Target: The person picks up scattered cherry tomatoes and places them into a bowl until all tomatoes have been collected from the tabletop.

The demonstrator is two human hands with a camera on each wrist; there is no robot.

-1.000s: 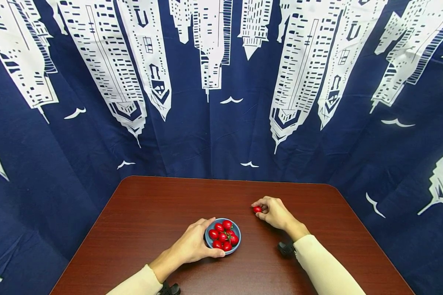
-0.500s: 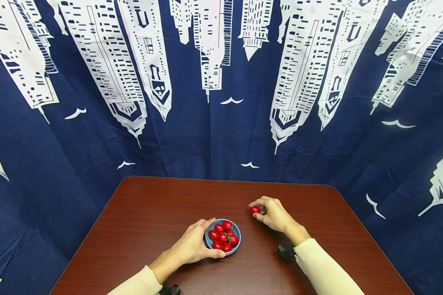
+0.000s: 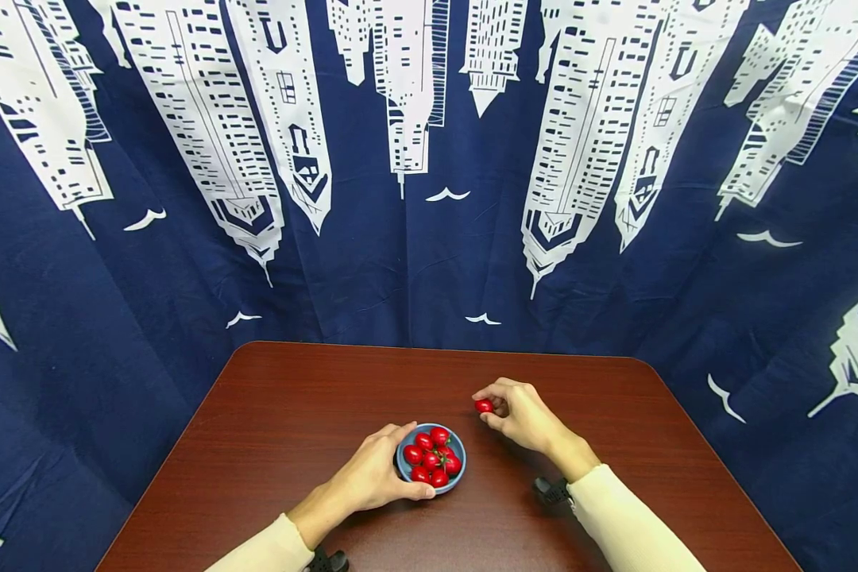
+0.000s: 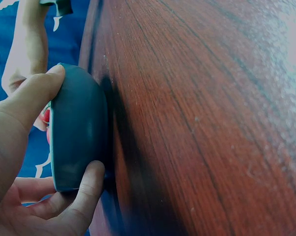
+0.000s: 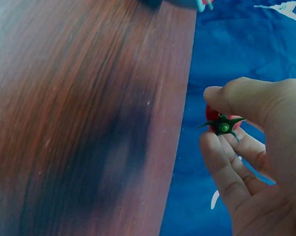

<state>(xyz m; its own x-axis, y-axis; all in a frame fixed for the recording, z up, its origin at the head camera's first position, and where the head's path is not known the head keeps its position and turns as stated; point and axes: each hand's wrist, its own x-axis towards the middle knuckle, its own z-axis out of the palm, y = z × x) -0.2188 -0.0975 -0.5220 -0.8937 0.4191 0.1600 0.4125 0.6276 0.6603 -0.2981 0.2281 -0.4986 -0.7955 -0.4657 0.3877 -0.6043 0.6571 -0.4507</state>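
Observation:
A small blue bowl holds several cherry tomatoes, some with green stems. My left hand grips it from the left, thumb on the near rim and fingers round the far side; in the left wrist view the bowl shows from its side. Up and to the right of the bowl, my right hand pinches a single cherry tomato between thumb and fingertips. In the right wrist view that tomato's green calyx faces the camera, and the hand is raised off the table.
Both hands are over a reddish-brown wooden table with rounded far corners. Behind it hangs a dark blue curtain printed with white buildings and birds. A black strap device sits on the right wrist.
My right hand has shifted a little to the left toward the bowl, carrying the cherry tomato. The left hand and the bowl have stayed in place.

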